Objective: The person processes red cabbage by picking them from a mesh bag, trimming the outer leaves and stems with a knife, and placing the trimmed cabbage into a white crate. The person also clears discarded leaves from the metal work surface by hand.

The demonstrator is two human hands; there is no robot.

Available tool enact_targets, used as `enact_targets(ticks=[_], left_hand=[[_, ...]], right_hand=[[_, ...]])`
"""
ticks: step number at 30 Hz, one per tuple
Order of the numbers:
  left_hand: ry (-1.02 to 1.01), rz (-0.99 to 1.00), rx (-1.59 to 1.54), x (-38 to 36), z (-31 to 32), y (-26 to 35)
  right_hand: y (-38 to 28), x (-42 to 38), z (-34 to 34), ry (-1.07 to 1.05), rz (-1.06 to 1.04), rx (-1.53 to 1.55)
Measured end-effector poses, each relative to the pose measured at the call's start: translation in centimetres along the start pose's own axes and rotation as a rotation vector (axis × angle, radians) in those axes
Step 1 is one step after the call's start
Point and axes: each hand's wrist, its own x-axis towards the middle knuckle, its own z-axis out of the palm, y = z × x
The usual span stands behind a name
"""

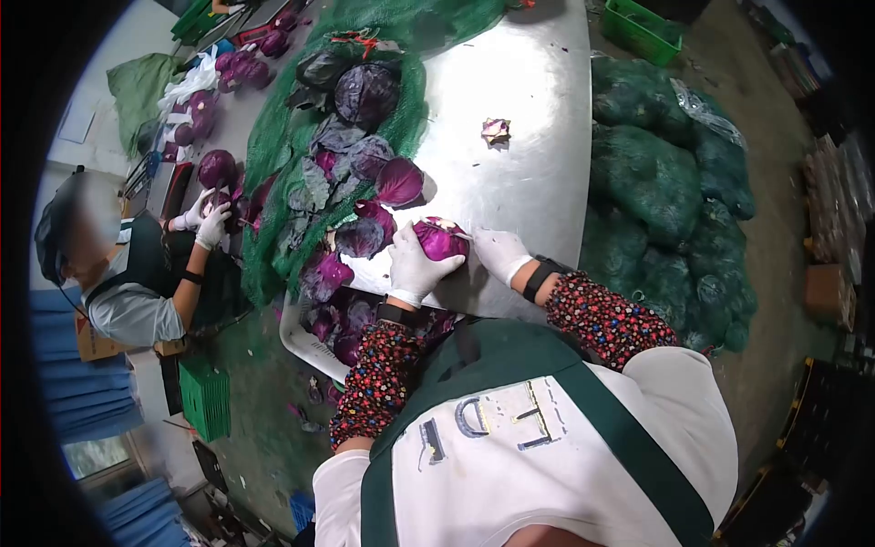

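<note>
A peeled red cabbage (439,239) rests on the metal table (519,187), its pale cut base turned up. My left hand (412,264), in a white glove, is closed around the cabbage's near left side. To its right, my white-gloved right hand (500,253) has its fingers curled beside the cabbage; a thin pale tip shows between them, too small to name. Loose outer cabbage leaves (357,228) lie beyond my left hand. Behind them, a whole dark cabbage (367,95) sits on a green mesh sack (412,114).
A trimmed leafy scrap (496,132) lies farther up the table. Full green mesh sacks (643,173) are stacked to the right, below a green crate (641,29). At left, a co-worker (137,273) in white gloves handles another cabbage. A white-rimmed bin (305,342) holds leaves.
</note>
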Motion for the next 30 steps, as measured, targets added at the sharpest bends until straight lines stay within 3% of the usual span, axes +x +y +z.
enact_targets(ticks=[1,4,6,7,8,9,10,12,14,16,21,23,28,30], left_hand=[[0.022,0.013,0.013,0.2,0.1,0.0],[-0.033,-0.037,0.169,-0.8,0.1,2.6],[0.094,0.066,0.155,-2.6,1.4,3.1],[0.154,0.125,0.124,-3.1,1.3,2.6],[0.195,0.175,0.090,-4.0,1.5,1.9],[0.156,0.247,0.025,-4.4,1.7,-0.2],[0.145,0.303,-0.127,-4.6,1.3,-1.8],[0.038,0.163,-0.267,-6.0,-0.1,-3.8],[-0.062,0.095,-0.212,-6.9,-0.9,-4.3],[0.051,0.166,-0.101,-7.1,-0.3,-4.5],[0.167,0.126,-0.361,-5.8,1.6,-2.4],[0.078,0.045,-0.277,-5.6,0.9,-1.4],[0.077,0.088,-0.073,-4.9,0.7,0.0],[0.075,0.111,-0.004,-4.8,0.6,1.1]], right_hand=[[-0.6,0.3,-1.4,-0.107,0.053,0.039],[1.9,3.0,3.3,-0.131,0.114,-0.123],[2.5,2.8,3.5,-0.033,-0.008,-0.077],[2.3,3.2,3.2,-0.037,0.088,-0.029],[2.2,2.8,3.2,-0.062,0.191,0.023],[3.0,2.7,3.1,-0.224,0.151,0.067],[3.2,1.9,3.1,-0.237,0.145,0.068],[3.0,0.8,2.6,-0.267,0.054,0.309],[0.2,-1.0,-0.2,-0.405,0.096,0.371],[-1.2,-2.6,-0.4,-0.277,0.050,0.655],[-2.6,-3.9,-0.1,-0.165,-0.094,0.463],[-2.0,-3.9,0.3,-0.182,-0.078,0.406],[-1.4,-3.0,-0.5,-0.256,-0.018,0.292],[-0.8,-2.4,-0.3,-0.151,-0.088,0.313]])
